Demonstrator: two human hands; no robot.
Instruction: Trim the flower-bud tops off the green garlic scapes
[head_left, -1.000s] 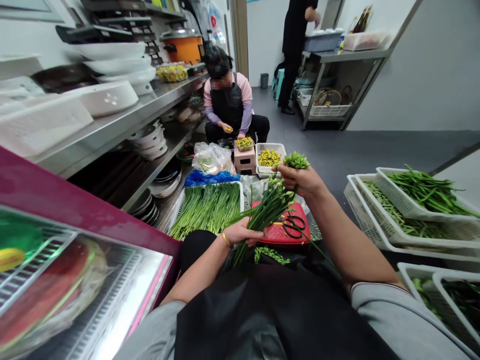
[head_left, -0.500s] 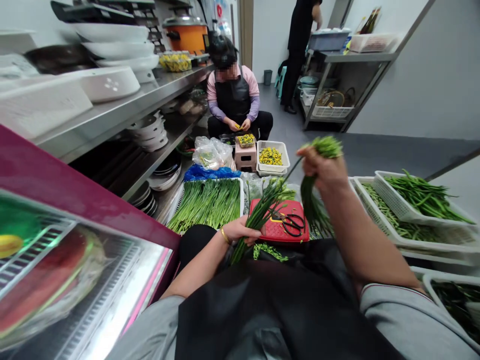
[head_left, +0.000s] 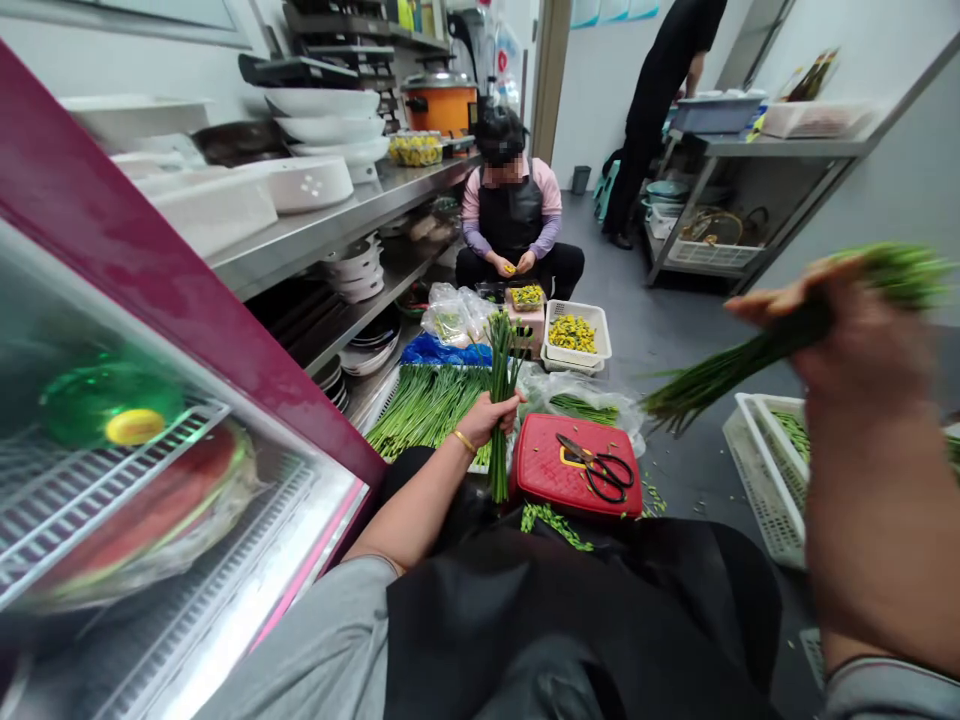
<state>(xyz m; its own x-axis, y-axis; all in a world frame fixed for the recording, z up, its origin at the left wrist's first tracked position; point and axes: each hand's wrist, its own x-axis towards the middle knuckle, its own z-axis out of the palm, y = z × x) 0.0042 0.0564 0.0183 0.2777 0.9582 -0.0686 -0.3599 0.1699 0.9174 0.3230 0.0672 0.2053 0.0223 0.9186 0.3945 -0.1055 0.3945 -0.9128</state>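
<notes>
My left hand [head_left: 491, 418] is closed round a bunch of long green stems [head_left: 501, 375], held nearly upright over my lap. Raised at the far right, my right hand [head_left: 874, 320] grips a second bunch of green stems [head_left: 720, 372], whose thin ends point down and left; this hand is blurred. Between the two lies a red box [head_left: 540, 455] with black-handled scissors [head_left: 596, 468] on top. Small green trimmings [head_left: 556, 526] rest on my dark apron just below the box. Behind my left hand, a basket holds more green stems [head_left: 427, 405] laid side by side.
A seated person [head_left: 517, 210] handles yellow flowers beside a white basket [head_left: 574, 335]. Another person [head_left: 656, 110] stands at a steel table [head_left: 780, 147]. White baskets [head_left: 765, 490] stand at right. Steel shelving [head_left: 330, 240] and an open glass-fronted cabinet [head_left: 247, 370] line the left.
My right hand has swung right and outward with its bunch. The bunch in my left hand has turned more upright. The view has shifted left, so the scene sits further right.
</notes>
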